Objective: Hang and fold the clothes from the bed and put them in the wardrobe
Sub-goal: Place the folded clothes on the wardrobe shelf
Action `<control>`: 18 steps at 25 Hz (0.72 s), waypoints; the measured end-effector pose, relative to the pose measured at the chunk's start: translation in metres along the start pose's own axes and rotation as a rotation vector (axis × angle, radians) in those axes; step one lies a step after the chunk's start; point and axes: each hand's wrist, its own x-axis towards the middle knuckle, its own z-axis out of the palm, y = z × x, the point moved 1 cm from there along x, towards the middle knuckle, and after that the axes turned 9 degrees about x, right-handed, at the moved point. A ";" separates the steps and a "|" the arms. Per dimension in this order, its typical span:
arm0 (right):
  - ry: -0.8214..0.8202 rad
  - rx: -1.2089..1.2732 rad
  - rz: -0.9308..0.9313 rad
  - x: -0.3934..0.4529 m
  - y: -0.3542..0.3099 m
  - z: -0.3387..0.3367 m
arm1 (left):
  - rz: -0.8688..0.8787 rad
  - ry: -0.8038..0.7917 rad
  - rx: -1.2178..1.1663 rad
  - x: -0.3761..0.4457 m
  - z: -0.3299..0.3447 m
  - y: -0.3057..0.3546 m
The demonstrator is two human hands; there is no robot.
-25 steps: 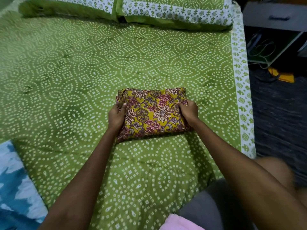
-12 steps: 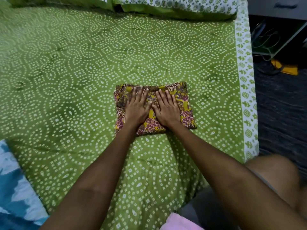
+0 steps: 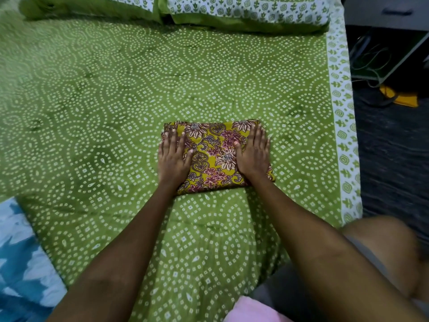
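Where the green sheet lies flat across the bed, a folded cloth sits a little right of the middle, a neat yellow rectangle printed with maroon and cream flowers. Both hands press down on it, palms flat. The left hand covers the cloth's left end, its outer fingers reaching past the edge onto the sheet; the right hand covers the right end, fingers pointing toward the far edge of the fold. Neither grip closes on anything: the fingers of both are spread and laid out straight on the fabric. A strip of the floral print shows between the two hands, and the cloth's near edge shows between the wrists.

Bare forearms run back from the hands toward the camera. Beyond the cloth, two pillows in matching green with white printed borders lie along the head of the bed. The sheet's white patterned border runs down the bed's right side, next to a dark floor. A blue and white fabric lies at the lower left, and a pink cloth shows at the bottom edge.
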 end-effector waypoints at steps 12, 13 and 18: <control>0.079 0.101 0.114 -0.056 -0.001 -0.013 | -0.514 -0.239 -0.193 -0.031 -0.028 0.056; 0.091 0.146 0.153 -0.049 -0.005 -0.016 | -0.537 -0.225 -0.236 -0.026 -0.028 0.054; 0.030 0.718 0.488 -0.004 -0.005 -0.030 | -0.734 -0.202 -0.675 0.015 -0.021 0.021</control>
